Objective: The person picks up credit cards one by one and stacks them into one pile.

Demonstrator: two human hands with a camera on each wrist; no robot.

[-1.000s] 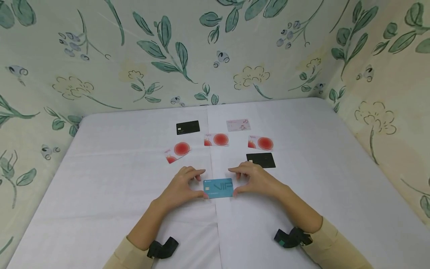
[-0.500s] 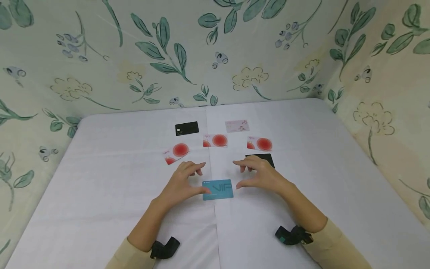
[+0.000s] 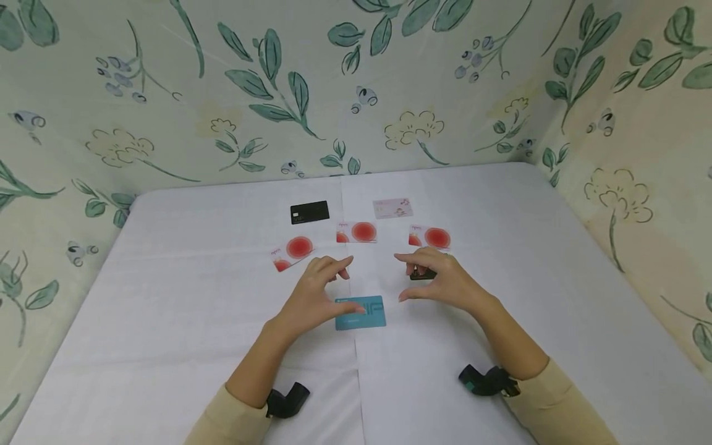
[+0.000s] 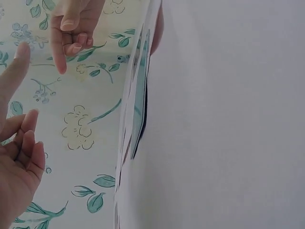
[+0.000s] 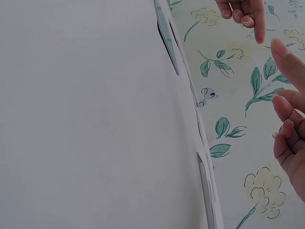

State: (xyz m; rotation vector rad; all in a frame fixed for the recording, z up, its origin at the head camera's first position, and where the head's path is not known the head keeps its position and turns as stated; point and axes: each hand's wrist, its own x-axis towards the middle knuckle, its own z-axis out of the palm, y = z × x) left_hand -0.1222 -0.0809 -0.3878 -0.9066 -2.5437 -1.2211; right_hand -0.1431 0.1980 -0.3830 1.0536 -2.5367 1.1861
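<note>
A blue VIP card (image 3: 374,316) lies on the white-covered table between the person's two hands. The left hand (image 3: 318,290) is raised above the table with nothing in its grasp; its thumb overlaps the card in the head view. In the left wrist view the thumb and index finger of that left hand (image 4: 16,176) stand apart, the other fingers loosely bent. To the right of the card, the right hand (image 3: 445,281) also hovers with thumb and index finger spread. It hides most of a black card (image 3: 423,275) behind it. In the right wrist view, that hand (image 5: 295,138) holds nothing.
Farther back lie another black card (image 3: 309,212), a pale pink card (image 3: 393,208), and three white cards with red circles: left (image 3: 299,247), middle (image 3: 364,232) and right (image 3: 437,237). A floral curtain-like backdrop (image 3: 311,154) borders the table's far edge.
Both hands have left the ends of the blue card, rising and moving toward the far side. The right hand also shifted right and now covers more of the black card. The blue card stays put.
</note>
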